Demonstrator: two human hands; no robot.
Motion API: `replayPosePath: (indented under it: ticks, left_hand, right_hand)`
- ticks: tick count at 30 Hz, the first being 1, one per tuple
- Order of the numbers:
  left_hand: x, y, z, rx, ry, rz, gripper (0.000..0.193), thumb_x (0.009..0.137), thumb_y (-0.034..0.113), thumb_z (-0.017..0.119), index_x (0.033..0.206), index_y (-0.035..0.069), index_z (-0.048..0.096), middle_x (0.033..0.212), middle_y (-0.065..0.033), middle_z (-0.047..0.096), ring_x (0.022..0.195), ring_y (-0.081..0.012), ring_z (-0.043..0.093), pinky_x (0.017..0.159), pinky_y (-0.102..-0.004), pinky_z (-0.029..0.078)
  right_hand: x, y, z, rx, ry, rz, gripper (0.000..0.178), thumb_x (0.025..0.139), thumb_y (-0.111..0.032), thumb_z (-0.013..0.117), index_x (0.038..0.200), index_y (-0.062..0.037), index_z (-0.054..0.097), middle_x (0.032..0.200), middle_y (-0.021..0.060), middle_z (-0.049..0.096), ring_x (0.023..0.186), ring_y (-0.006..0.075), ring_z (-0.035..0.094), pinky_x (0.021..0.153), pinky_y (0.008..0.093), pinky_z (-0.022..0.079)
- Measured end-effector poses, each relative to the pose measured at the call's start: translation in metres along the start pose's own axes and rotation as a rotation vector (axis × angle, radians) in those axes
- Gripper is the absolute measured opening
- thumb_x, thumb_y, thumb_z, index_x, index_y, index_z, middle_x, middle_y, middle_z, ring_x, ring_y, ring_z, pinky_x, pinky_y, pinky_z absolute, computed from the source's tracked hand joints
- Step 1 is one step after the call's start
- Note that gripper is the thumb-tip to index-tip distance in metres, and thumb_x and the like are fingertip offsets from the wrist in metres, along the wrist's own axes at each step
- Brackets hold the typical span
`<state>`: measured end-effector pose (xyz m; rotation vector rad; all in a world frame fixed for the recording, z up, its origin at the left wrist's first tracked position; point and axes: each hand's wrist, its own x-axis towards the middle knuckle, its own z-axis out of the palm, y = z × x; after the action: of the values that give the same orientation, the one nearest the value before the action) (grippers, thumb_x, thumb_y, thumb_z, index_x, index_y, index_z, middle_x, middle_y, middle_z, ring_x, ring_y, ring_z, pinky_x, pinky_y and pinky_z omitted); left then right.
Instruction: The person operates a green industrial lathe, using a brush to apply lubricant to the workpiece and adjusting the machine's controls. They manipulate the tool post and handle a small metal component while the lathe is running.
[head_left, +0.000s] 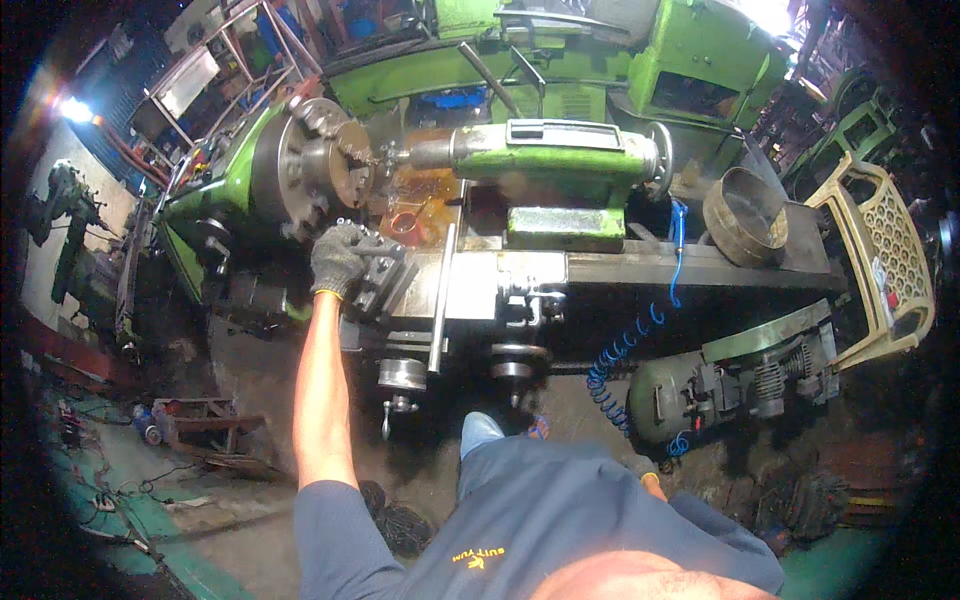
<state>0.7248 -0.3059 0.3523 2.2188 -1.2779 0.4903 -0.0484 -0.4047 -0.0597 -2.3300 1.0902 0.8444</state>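
My left hand (338,262), in a grey work glove with a yellow cuff, is closed on the near side of a lathe's dark tool post (384,282); its fingertips are partly hidden. Beyond it stands the large round chuck (292,170), holding a round metal workpiece (350,168). Metal chips hang at the workpiece's face, by the tip of the green tailstock (560,155). A long bright bar (443,300) lies across the carriage, right of the tool post. Only a bit of my right hand (643,467) shows beside my body, its fingers hidden.
A round metal pan (745,217) rests at the bed's right end. A blue coiled air hose (607,385) hangs down toward a green compressor (672,400). At far right is a beige plastic chair (880,240). Carriage handwheels (402,374) jut toward me.
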Motion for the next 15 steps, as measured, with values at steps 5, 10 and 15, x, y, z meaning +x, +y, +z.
replayPosePath:
  ticks: [5,10,15]
  left_hand:
    - [0.003,0.006,-0.002,0.071,-0.055,-0.033,0.014,0.073,0.022,0.081,0.078,0.011,0.073,0.082,-0.0114,0.07,0.079,-0.033,0.07,0.069,-0.0415,0.055]
    - [0.001,-0.014,0.001,0.105,-0.065,-0.066,0.019,0.073,0.026,0.083,0.078,0.01,0.073,0.082,-0.0122,0.07,0.079,-0.0341,0.069,0.068,-0.042,0.054]
    - [0.007,-0.001,0.001,0.081,-0.131,-0.148,0.011,0.076,0.019,0.074,0.084,0.012,0.072,0.089,-0.0151,0.07,0.087,-0.0369,0.068,0.075,-0.0457,0.053]
  right_hand:
    - [-0.015,-0.005,-0.013,0.065,0.113,-0.011,0.026,0.085,-0.029,0.058,0.09,-0.0108,0.075,0.106,0.0153,0.075,0.1,0.0362,0.071,0.08,0.05,0.055]
    - [-0.016,-0.007,-0.029,0.313,0.045,0.123,0.029,0.085,-0.031,0.059,0.097,-0.0111,0.075,0.108,0.0151,0.074,0.101,0.0358,0.072,0.081,0.0493,0.056]
    - [-0.015,-0.004,-0.031,0.134,0.064,0.051,0.029,0.087,-0.029,0.06,0.102,-0.0095,0.075,0.108,0.0164,0.074,0.1,0.0369,0.071,0.082,0.0498,0.056]
